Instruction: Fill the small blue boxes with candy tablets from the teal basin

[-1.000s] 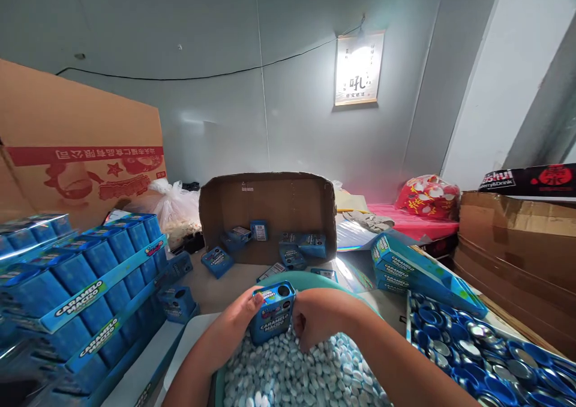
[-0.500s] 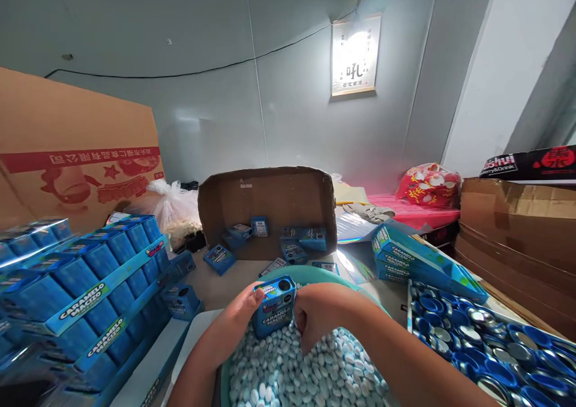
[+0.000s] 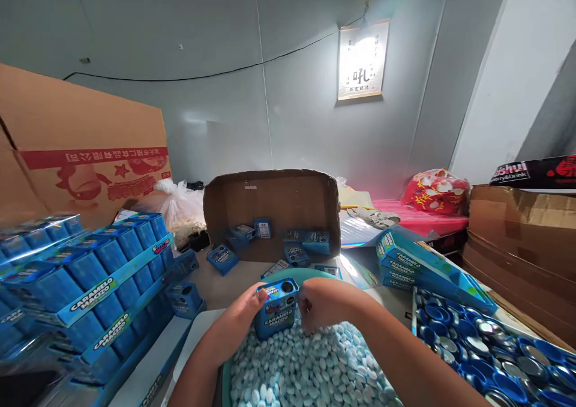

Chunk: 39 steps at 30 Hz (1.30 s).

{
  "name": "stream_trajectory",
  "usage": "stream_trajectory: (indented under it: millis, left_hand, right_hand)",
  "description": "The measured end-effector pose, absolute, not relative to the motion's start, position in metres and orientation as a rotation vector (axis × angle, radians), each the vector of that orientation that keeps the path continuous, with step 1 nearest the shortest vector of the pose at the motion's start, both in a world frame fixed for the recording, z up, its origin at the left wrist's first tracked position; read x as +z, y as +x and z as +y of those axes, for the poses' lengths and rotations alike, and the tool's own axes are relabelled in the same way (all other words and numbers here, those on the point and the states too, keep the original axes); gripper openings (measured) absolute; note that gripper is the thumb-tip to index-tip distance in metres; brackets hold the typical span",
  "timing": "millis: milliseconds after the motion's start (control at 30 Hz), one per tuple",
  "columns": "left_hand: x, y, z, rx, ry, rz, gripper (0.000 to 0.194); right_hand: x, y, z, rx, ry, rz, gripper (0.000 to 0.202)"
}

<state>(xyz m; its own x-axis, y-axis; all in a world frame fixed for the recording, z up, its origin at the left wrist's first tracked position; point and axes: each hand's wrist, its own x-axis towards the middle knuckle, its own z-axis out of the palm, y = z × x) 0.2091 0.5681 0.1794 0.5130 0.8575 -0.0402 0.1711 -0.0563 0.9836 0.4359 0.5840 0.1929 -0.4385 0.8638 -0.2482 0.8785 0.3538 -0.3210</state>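
Observation:
My left hand [image 3: 245, 311] grips a small blue box [image 3: 276, 315] printed "CARAMELO", its thumb on the top edge. The box stands upright over a heap of pale blue and white oval candies [image 3: 310, 371], with a dark round spot on its top. These candies fill a teal tub [image 3: 308, 273]. Close to the right side of the box, my right hand [image 3: 326, 305] is closed, knuckles up, just over the candies. Whatever its curled fingers hold is hidden from view.
At left, trays of blue boxes [image 3: 94, 269] are stacked. Ahead lies an open cardboard box [image 3: 274, 197] with several blue boxes inside. Blue and silver round lids [image 3: 481, 347] fill a tray at right, beside flat blue cartons [image 3: 418, 269]. A brown carton [image 3: 517, 245] stands farther right.
My right hand has risen a little out of the candies, its fingers curling in beside the box. The left hand keeps the box in nearly the same place. The view has shifted slightly.

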Motion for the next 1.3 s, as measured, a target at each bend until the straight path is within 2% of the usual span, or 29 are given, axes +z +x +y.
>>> stream_trajectory:
  millis: [267, 600, 933, 1300]
  left_hand:
    - [0.169, 0.205, 0.574, 0.722, 1.618, 0.884, 0.063]
    - [0.173, 0.206, 0.571, 0.718, 1.616, 0.89, 0.063]
    - [0.169, 0.206, 0.573, 0.718, 1.605, 0.907, 0.065]
    - [0.17, 0.206, 0.574, 0.725, 1.612, 0.868, 0.062]
  right_hand:
    - [0.193, 0.443, 0.589, -0.59, 1.821, 2.718, 0.003]
    - [0.202, 0.441, 0.597, -0.72, 2.141, 2.972, 0.013]
    - [0.206, 0.433, 0.588, -0.978, 1.804, 3.25, 0.008]
    - [0.202, 0.429, 0.588, -1.065, 1.776, 3.257, 0.014]
